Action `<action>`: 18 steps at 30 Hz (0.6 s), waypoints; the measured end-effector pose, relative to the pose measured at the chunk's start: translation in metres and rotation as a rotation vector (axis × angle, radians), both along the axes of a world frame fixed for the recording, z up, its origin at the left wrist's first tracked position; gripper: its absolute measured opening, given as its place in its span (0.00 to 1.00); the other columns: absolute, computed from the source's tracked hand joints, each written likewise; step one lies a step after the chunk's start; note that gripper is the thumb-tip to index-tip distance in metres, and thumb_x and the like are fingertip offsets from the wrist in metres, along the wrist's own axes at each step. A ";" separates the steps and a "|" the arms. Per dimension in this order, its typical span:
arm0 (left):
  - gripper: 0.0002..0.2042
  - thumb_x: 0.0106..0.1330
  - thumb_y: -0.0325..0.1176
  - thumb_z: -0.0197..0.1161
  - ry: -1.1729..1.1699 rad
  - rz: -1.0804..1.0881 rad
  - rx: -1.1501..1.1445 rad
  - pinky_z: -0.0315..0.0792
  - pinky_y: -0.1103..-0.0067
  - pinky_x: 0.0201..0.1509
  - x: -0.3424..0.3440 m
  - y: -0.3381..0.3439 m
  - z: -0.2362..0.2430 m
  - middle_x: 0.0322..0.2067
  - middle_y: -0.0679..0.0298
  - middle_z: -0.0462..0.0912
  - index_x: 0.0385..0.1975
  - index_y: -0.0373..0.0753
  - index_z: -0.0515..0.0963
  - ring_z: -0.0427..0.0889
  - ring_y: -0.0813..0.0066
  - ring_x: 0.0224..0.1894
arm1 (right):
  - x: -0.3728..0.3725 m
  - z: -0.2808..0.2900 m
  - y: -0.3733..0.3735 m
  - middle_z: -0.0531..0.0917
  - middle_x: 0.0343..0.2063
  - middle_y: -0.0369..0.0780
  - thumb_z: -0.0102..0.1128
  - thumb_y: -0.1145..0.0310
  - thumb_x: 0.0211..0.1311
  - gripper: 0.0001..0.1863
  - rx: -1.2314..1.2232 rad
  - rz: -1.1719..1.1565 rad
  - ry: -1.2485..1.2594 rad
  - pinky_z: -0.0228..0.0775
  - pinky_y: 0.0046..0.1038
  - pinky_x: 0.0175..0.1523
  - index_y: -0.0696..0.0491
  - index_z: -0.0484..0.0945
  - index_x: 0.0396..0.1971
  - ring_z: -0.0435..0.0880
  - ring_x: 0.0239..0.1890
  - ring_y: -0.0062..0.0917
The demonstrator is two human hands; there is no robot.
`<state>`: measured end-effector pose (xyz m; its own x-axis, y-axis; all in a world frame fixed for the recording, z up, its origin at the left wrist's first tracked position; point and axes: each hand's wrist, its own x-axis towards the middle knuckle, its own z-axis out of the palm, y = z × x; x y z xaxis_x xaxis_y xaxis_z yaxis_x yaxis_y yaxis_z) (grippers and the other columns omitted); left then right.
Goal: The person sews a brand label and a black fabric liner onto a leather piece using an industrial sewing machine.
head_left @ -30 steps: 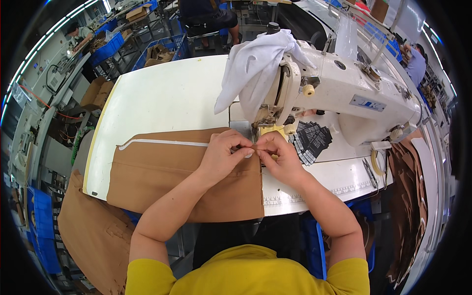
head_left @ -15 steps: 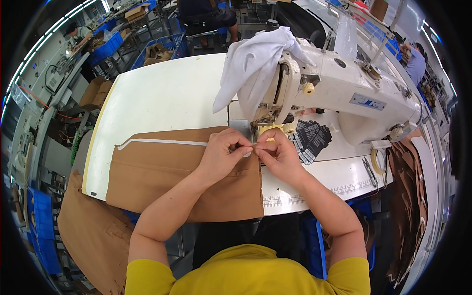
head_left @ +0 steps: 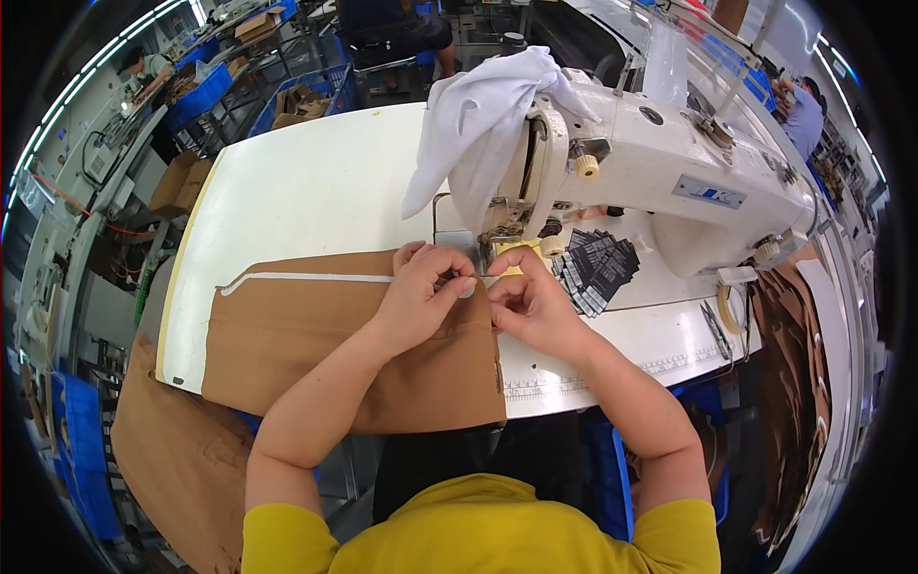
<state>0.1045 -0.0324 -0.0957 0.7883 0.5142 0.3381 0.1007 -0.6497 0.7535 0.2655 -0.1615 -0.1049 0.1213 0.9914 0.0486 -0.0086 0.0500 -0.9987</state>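
My left hand, fingers curled, pinches the upper right part of a brown fabric panel at a small round white piece by the end of a white strip. My right hand has its fingers bent on the panel's right edge, index finger arched up beside the presser foot of a white sewing machine. A white cloth drapes over the machine's head. Black printed labels lie right of the needle area, beside a yellow piece.
Scissors and a tape roll lie at the right of the white table. Brown pieces hang left and right. A blue bin sits below. Co-workers work beyond.
My fingertips have moved apart from their joint pinch: the left ones slightly left, the right thumb lower along the fabric edge. The view has shifted a little, with the machine appearing slightly higher and further left.
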 end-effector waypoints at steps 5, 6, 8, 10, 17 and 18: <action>0.03 0.63 0.28 0.63 -0.025 -0.072 0.013 0.48 0.66 0.72 -0.001 0.005 0.003 0.28 0.73 0.77 0.33 0.41 0.76 0.72 0.79 0.28 | 0.000 -0.002 0.002 0.77 0.26 0.32 0.57 0.83 0.60 0.19 0.056 0.008 -0.029 0.68 0.19 0.36 0.52 0.63 0.48 0.76 0.30 0.14; 0.03 0.63 0.28 0.63 -0.033 -0.080 -0.017 0.46 0.64 0.74 -0.001 0.005 0.004 0.27 0.74 0.76 0.33 0.41 0.76 0.71 0.80 0.25 | 0.000 -0.002 0.002 0.76 0.26 0.32 0.56 0.83 0.61 0.19 0.050 0.009 -0.016 0.68 0.19 0.36 0.52 0.63 0.48 0.76 0.30 0.13; 0.03 0.63 0.28 0.63 -0.035 -0.085 -0.035 0.45 0.64 0.74 0.000 0.006 0.005 0.27 0.74 0.76 0.33 0.41 0.76 0.71 0.81 0.25 | -0.001 -0.002 0.003 0.76 0.26 0.32 0.56 0.83 0.61 0.18 0.076 0.013 -0.001 0.68 0.19 0.36 0.52 0.63 0.47 0.76 0.30 0.13; 0.03 0.63 0.28 0.63 -0.037 -0.090 -0.053 0.45 0.64 0.74 0.000 0.006 0.006 0.26 0.74 0.76 0.33 0.41 0.76 0.71 0.81 0.25 | -0.001 -0.003 0.002 0.76 0.26 0.32 0.55 0.84 0.61 0.18 0.083 0.014 0.021 0.68 0.19 0.36 0.52 0.63 0.47 0.76 0.30 0.13; 0.03 0.64 0.28 0.63 -0.004 -0.146 -0.172 0.70 0.78 0.44 0.000 0.016 -0.001 0.32 0.68 0.78 0.35 0.39 0.78 0.74 0.73 0.36 | 0.005 -0.002 0.000 0.77 0.27 0.34 0.55 0.83 0.60 0.15 0.188 0.036 -0.196 0.70 0.20 0.35 0.51 0.70 0.45 0.77 0.31 0.16; 0.04 0.64 0.28 0.63 0.027 -0.125 -0.237 0.71 0.81 0.38 0.000 0.018 -0.002 0.32 0.69 0.78 0.36 0.38 0.78 0.74 0.77 0.34 | 0.006 -0.002 0.000 0.78 0.28 0.35 0.56 0.83 0.58 0.14 0.285 0.012 -0.453 0.71 0.21 0.35 0.51 0.73 0.43 0.79 0.30 0.19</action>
